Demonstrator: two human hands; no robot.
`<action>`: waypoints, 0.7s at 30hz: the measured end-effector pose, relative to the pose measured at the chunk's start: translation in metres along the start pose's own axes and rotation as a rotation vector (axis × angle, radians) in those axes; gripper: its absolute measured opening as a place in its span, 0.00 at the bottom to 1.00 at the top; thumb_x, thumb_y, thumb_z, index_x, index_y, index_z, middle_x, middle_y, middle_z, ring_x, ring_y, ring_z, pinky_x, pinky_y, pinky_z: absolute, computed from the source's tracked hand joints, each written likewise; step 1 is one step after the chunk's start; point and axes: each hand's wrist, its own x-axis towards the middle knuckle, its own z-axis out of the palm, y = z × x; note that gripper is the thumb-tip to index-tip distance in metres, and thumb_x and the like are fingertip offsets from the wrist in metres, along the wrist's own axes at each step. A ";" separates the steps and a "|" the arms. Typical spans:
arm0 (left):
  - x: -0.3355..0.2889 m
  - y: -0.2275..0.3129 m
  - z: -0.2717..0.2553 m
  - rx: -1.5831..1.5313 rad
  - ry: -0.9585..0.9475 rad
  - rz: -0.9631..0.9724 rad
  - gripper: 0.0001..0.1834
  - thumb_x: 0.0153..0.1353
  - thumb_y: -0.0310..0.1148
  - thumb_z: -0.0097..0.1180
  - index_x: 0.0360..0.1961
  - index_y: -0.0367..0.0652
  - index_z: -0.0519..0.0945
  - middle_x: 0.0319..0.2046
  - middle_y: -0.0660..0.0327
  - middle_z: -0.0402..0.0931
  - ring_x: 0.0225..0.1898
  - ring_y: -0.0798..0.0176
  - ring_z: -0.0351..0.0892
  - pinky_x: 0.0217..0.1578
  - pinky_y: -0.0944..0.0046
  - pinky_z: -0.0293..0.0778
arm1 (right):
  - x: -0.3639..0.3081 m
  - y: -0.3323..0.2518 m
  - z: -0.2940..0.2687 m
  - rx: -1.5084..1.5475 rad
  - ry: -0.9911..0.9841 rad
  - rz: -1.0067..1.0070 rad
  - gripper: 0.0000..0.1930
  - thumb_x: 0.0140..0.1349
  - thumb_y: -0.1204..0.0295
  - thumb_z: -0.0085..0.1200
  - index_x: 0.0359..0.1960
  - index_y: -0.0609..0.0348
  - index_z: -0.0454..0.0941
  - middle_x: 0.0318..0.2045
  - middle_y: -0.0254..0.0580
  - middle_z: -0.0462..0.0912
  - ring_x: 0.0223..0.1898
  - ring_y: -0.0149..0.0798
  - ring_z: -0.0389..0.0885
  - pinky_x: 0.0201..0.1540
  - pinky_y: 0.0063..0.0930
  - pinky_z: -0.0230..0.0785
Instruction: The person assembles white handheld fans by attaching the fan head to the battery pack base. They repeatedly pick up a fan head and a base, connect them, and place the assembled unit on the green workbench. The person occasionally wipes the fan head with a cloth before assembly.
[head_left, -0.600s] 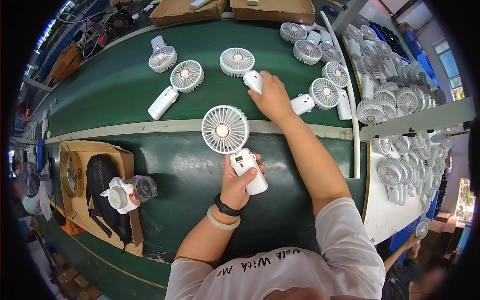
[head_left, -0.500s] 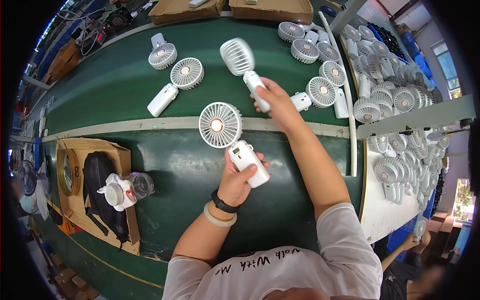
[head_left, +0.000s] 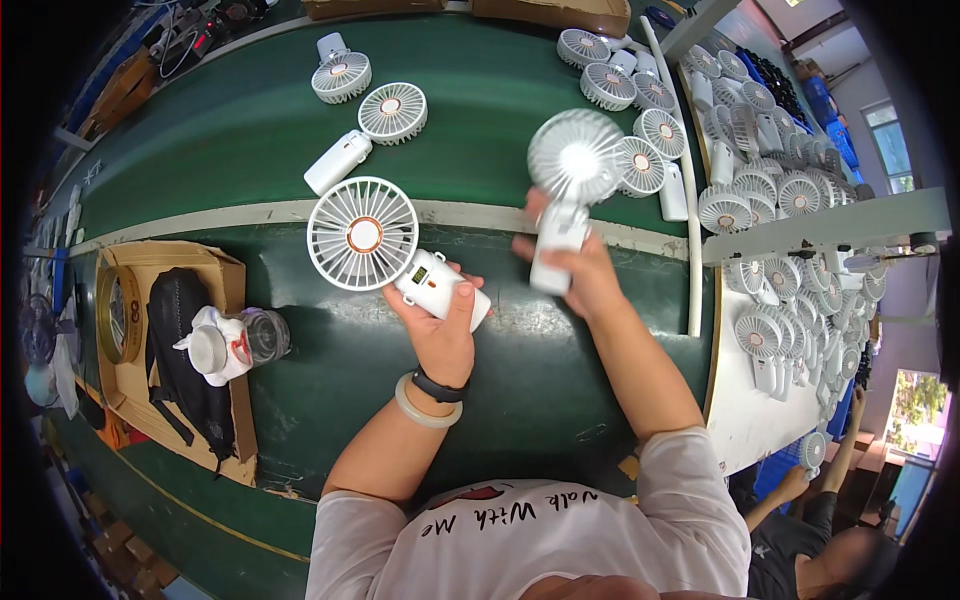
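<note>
Head view: the hands are apart, each wrapped round a fan of its own. The left hand [head_left: 440, 330] grips a white plastic handheld fan with an orange-ringed hub [head_left: 375, 250]; the thumb lies across the lower handle, and a small dark display faces up. This fan's long axis slants, its round grille up and to the left, its handle end down and to the right.

The right hand [head_left: 592, 275] is closed on a blurred white handheld fan [head_left: 575, 175], held farther to the right. That one stands closer to straight away from the person, grille outward and handle end toward the body, tipped slightly so the grille leans right. The two long axes therefore open outward like a V, with the handle ends nearer each other than the grilles.

Beyond them, on the bright green work surface [head_left: 480, 100], a white fan with a separate-looking round head [head_left: 392, 113] lies slanted, nearer the left hand. A cluster of white round-headed fans [head_left: 608, 85] lies on the right hand's side.
</note>
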 end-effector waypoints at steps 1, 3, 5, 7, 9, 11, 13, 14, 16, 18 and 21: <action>0.001 0.002 0.001 -0.007 -0.014 -0.022 0.32 0.58 0.23 0.52 0.59 0.51 0.50 0.43 0.56 0.68 0.38 0.61 0.75 0.22 0.64 0.77 | 0.009 -0.010 0.008 -0.005 0.083 -0.167 0.25 0.48 0.83 0.50 0.52 0.64 0.67 0.52 0.48 0.73 0.50 0.43 0.75 0.52 0.42 0.70; 0.002 0.004 0.004 -0.018 -0.051 -0.057 0.33 0.57 0.23 0.53 0.59 0.51 0.50 0.43 0.56 0.68 0.38 0.62 0.75 0.23 0.65 0.77 | 0.008 -0.009 0.007 0.270 -0.120 -0.091 0.26 0.52 0.77 0.53 0.55 0.61 0.63 0.48 0.49 0.73 0.43 0.43 0.77 0.45 0.43 0.72; 0.002 0.004 0.006 -0.029 -0.093 -0.101 0.34 0.56 0.22 0.55 0.59 0.51 0.51 0.43 0.56 0.68 0.38 0.62 0.75 0.23 0.65 0.77 | -0.006 0.002 0.003 0.525 -0.344 0.032 0.27 0.55 0.73 0.54 0.57 0.58 0.61 0.44 0.50 0.73 0.38 0.42 0.77 0.39 0.41 0.73; 0.001 0.004 0.008 -0.059 -0.123 -0.151 0.34 0.56 0.23 0.55 0.59 0.51 0.51 0.43 0.57 0.68 0.38 0.62 0.75 0.24 0.65 0.78 | -0.015 0.002 0.003 0.561 -0.335 0.102 0.27 0.59 0.66 0.52 0.59 0.55 0.58 0.37 0.47 0.73 0.32 0.39 0.74 0.32 0.37 0.72; 0.002 0.006 0.010 -0.094 -0.133 -0.188 0.34 0.56 0.23 0.55 0.59 0.51 0.51 0.43 0.56 0.68 0.38 0.62 0.75 0.24 0.64 0.78 | -0.012 -0.003 0.001 0.578 -0.371 0.116 0.27 0.60 0.65 0.51 0.59 0.55 0.59 0.36 0.46 0.73 0.31 0.39 0.74 0.31 0.36 0.71; 0.002 0.005 0.008 -0.083 -0.102 -0.171 0.33 0.56 0.23 0.55 0.59 0.51 0.51 0.44 0.56 0.68 0.39 0.61 0.75 0.25 0.64 0.78 | -0.011 -0.003 -0.002 0.527 -0.319 0.112 0.26 0.59 0.65 0.51 0.58 0.57 0.59 0.35 0.47 0.74 0.31 0.40 0.75 0.31 0.36 0.72; 0.002 0.006 0.005 -0.060 -0.058 -0.131 0.33 0.57 0.23 0.55 0.59 0.51 0.51 0.44 0.56 0.68 0.39 0.61 0.75 0.26 0.63 0.78 | -0.012 -0.001 -0.005 0.446 -0.259 0.130 0.26 0.58 0.66 0.52 0.57 0.60 0.61 0.35 0.49 0.76 0.34 0.42 0.77 0.34 0.38 0.74; 0.004 0.004 0.003 -0.015 -0.014 -0.076 0.33 0.57 0.24 0.55 0.59 0.51 0.51 0.44 0.56 0.68 0.40 0.61 0.75 0.27 0.63 0.78 | -0.014 -0.003 -0.012 0.361 -0.305 0.246 0.26 0.57 0.67 0.53 0.56 0.62 0.61 0.36 0.51 0.76 0.36 0.44 0.78 0.37 0.39 0.74; 0.005 0.006 0.002 0.005 0.090 -0.012 0.33 0.57 0.24 0.54 0.59 0.51 0.50 0.44 0.56 0.68 0.40 0.61 0.75 0.28 0.62 0.78 | -0.018 -0.013 -0.033 0.182 -0.401 0.473 0.27 0.54 0.68 0.54 0.54 0.65 0.62 0.36 0.54 0.78 0.40 0.49 0.79 0.42 0.42 0.75; 0.004 0.008 0.004 0.028 0.146 0.027 0.34 0.57 0.23 0.54 0.59 0.50 0.50 0.45 0.55 0.68 0.41 0.61 0.75 0.29 0.62 0.78 | -0.031 -0.006 -0.034 0.174 -0.461 0.637 0.26 0.47 0.71 0.58 0.49 0.69 0.67 0.40 0.59 0.78 0.46 0.52 0.78 0.49 0.45 0.72; 0.003 0.003 0.002 0.068 0.082 0.100 0.34 0.57 0.23 0.54 0.59 0.49 0.49 0.46 0.54 0.68 0.41 0.61 0.74 0.29 0.62 0.78 | -0.028 0.004 -0.029 0.127 -0.454 0.562 0.27 0.45 0.74 0.60 0.49 0.70 0.69 0.48 0.58 0.74 0.51 0.53 0.74 0.50 0.50 0.70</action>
